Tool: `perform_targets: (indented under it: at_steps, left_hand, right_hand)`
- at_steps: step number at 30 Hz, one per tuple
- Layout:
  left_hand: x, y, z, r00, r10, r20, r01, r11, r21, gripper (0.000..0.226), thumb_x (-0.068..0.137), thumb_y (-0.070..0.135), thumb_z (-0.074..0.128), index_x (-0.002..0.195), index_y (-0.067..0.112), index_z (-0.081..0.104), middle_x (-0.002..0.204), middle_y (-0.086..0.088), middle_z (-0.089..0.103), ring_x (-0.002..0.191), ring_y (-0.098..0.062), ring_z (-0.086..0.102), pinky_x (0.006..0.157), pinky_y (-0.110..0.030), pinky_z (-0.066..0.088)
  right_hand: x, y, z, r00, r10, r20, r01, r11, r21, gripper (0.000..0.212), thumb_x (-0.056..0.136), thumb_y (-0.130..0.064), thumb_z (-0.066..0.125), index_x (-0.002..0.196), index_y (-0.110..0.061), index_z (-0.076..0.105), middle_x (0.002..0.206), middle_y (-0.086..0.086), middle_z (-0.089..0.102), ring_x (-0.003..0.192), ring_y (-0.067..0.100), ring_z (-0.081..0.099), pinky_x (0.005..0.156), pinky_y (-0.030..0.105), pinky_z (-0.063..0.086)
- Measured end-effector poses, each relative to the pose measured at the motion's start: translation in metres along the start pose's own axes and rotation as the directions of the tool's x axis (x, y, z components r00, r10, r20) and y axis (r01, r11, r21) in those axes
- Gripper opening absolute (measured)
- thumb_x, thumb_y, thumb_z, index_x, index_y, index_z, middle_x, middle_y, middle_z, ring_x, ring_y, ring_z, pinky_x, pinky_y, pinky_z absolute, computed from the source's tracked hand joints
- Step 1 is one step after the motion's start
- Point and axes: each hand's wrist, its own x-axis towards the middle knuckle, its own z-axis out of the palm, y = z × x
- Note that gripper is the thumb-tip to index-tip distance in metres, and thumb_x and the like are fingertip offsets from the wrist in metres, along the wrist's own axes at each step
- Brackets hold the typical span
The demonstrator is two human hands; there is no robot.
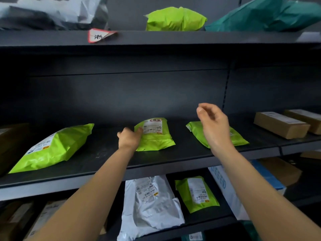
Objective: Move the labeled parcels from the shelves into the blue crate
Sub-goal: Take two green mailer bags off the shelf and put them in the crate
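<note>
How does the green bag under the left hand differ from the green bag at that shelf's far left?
The left hand grips the middle green bag at its edge; the far-left green bag lies untouched. The far-left one looks bigger than the middle one. The middle one lies straight on; the far-left one lies turned aslant. Both are lime green with white labels, on one shelf.
</note>
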Motion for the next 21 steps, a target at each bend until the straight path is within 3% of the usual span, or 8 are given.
perform_targets:
  at_steps: [5, 8, 11, 13, 15, 18, 21]
  left_hand:
    - [0.014, 0.007, 0.016, 0.998, -0.057, 0.007, 0.056, 0.998, 0.040, 0.058, 0.087, 0.039, 0.060, 0.116, -0.010, 0.055, 0.121, -0.024, 0.060, 0.112, -0.037, 0.057, 0.086, -0.035, 0.044]
    - [0.014, 0.017, 0.027, 1.000, -0.028, 0.001, 0.028, 0.999, 0.044, 0.044, 0.087, 0.031, 0.062, 0.109, -0.008, 0.060, 0.114, -0.022, 0.062, 0.104, -0.036, 0.059, 0.077, -0.033, 0.041]
    - [0.009, 0.027, 0.042, 0.999, 0.034, 0.006, -0.033, 0.998, -0.051, 0.019, 0.088, 0.020, 0.060, 0.089, 0.001, 0.061, 0.088, -0.015, 0.060, 0.080, -0.027, 0.053, 0.068, -0.030, 0.038]
    - [0.003, 0.035, 0.055, 0.999, 0.054, -0.008, -0.054, 0.994, -0.092, 0.022, 0.089, 0.016, 0.058, 0.069, 0.009, 0.052, 0.071, -0.005, 0.052, 0.070, -0.022, 0.048, 0.063, -0.029, 0.036]
    - [-0.005, 0.042, 0.067, 0.996, 0.085, -0.026, -0.088, 0.990, -0.107, 0.030, 0.090, 0.014, 0.056, 0.062, 0.015, 0.045, 0.065, 0.000, 0.048, 0.060, -0.017, 0.045, 0.055, -0.027, 0.034]
    - [-0.017, 0.049, 0.080, 0.992, 0.116, -0.058, -0.123, 0.983, -0.136, 0.030, 0.090, 0.014, 0.055, 0.063, 0.017, 0.045, 0.065, 0.001, 0.048, 0.055, -0.012, 0.043, 0.048, -0.025, 0.034]
    - [-0.026, 0.050, 0.089, 0.986, 0.131, -0.100, -0.144, 0.981, -0.134, 0.030, 0.090, 0.014, 0.055, 0.062, 0.016, 0.045, 0.064, 0.001, 0.048, 0.056, -0.015, 0.042, 0.049, -0.026, 0.034]
  right_hand:
    - [0.033, 0.017, -0.030, 0.997, 0.061, -0.055, -0.066, 0.994, -0.088, 0.016, 0.092, -0.017, 0.059, 0.107, -0.011, 0.062, 0.091, -0.006, 0.061, 0.082, 0.002, 0.056, 0.067, 0.001, 0.043]
    - [0.055, 0.032, -0.053, 0.987, 0.129, -0.095, -0.143, 0.976, -0.166, 0.026, 0.091, -0.022, 0.060, 0.113, -0.009, 0.062, 0.105, 0.002, 0.063, 0.098, 0.013, 0.058, 0.083, 0.018, 0.043]
    - [0.073, 0.051, -0.074, 0.972, 0.201, -0.122, -0.226, 0.942, -0.250, 0.033, 0.091, -0.025, 0.060, 0.119, -0.007, 0.060, 0.114, 0.005, 0.063, 0.107, 0.018, 0.058, 0.090, 0.026, 0.042]
    - [0.085, 0.065, -0.087, 0.958, 0.253, -0.138, -0.286, 0.898, -0.335, 0.039, 0.090, -0.029, 0.061, 0.123, -0.009, 0.058, 0.124, 0.007, 0.062, 0.115, 0.023, 0.057, 0.098, 0.033, 0.044]
    - [0.094, 0.077, -0.098, 0.940, 0.323, -0.114, -0.340, 0.844, -0.414, 0.045, 0.088, -0.033, 0.061, 0.127, -0.010, 0.056, 0.131, 0.009, 0.059, 0.120, 0.027, 0.055, 0.103, 0.038, 0.043]
    - [0.102, 0.090, -0.108, 0.896, 0.444, -0.018, -0.404, 0.797, -0.450, 0.058, 0.090, -0.032, 0.060, 0.138, -0.004, 0.044, 0.143, 0.014, 0.048, 0.130, 0.029, 0.047, 0.108, 0.035, 0.039]
    - [0.106, 0.095, -0.112, 0.855, 0.518, 0.022, -0.440, 0.747, -0.498, 0.062, 0.089, -0.029, 0.063, 0.135, 0.007, 0.043, 0.140, 0.020, 0.049, 0.125, 0.034, 0.051, 0.100, 0.035, 0.044]
